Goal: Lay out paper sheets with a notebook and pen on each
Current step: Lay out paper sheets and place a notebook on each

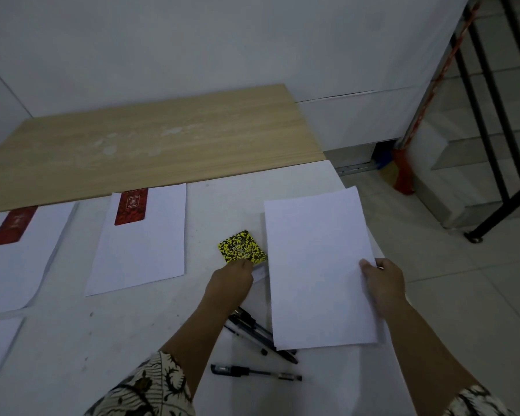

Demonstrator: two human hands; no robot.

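Slim black pen (255, 373); left grip (231, 276) pinches speckled yellow notebook (242, 247).

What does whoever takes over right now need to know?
Left hand pinches the yellow-black notebook just off the table. Right hand grips the right edge of a paper sheet at the table's right end. Done: two sheets further left each carry a red notebook, no pens on them. Left: the yellow one onto a sheet, then pens from the loose pile by the left forearm, one per sheet.
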